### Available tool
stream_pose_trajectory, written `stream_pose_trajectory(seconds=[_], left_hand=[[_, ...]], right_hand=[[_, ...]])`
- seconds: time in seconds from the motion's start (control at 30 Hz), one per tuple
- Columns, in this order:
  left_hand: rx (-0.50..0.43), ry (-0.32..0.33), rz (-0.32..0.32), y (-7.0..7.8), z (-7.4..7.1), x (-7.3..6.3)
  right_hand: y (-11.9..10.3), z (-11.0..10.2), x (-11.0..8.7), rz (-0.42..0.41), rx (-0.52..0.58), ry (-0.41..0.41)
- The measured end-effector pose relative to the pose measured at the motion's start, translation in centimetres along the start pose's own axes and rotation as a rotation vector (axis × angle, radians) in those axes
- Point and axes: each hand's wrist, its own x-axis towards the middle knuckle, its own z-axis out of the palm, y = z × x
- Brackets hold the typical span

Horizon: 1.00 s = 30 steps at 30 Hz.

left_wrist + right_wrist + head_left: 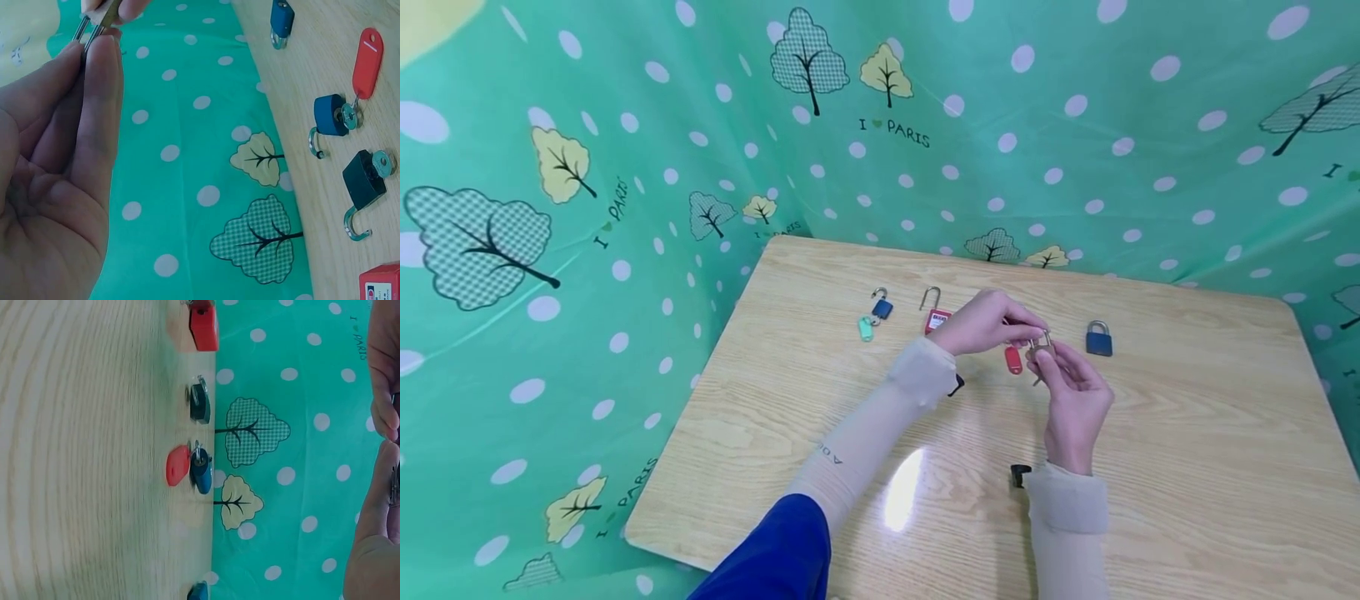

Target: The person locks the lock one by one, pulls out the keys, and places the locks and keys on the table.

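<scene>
Raised over the table is a small brass-coloured padlock [1041, 347] with a silver shackle, held between both hands. My left hand [988, 323] comes from the left and pinches the shackle at the top. From below, my right hand [1078, 396] grips the lock body between thumb and fingers. A thin metal piece like a key points down from the body. In the left wrist view the left fingertips meet at the shackle [94, 34], close to the other hand's fingers. Most of the lock is hidden by fingers in the right wrist view.
On the wooden table [760, 400] lie a small open blue padlock [882, 309] with a green key tag [866, 329], a red padlock [937, 320] with a raised shackle, a red key tag [1013, 360] and a blue padlock [1099, 342]. A dark open padlock [364, 180] holds a key. Patterned green cloth hangs behind.
</scene>
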Motion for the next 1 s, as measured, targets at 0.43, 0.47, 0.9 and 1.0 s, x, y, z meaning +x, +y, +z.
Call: stream_pose_trajectory(seconds=[0.43,0.47,0.9,1.0], left_hand=[[0.095,-0.112,0.080,0.2,-0.9,0.4],[0.092,-0.122,0.076,0.2,-1.0,0.5],[0.267,-0.113,0.052,0.2,-0.3,1.1],[0.334,-0.096,0.052,0.3,0.1,0.9]], right_hand=[[0.3,-0.1,0.5,-0.244,-0.287,-0.100],[0.3,-0.2,0.4,-0.227,-0.282,-0.106],[0.7,0.4,1.1,0.020,0.018,0.049],[0.9,0.4,1.3,-0.004,0.013,0.055]])
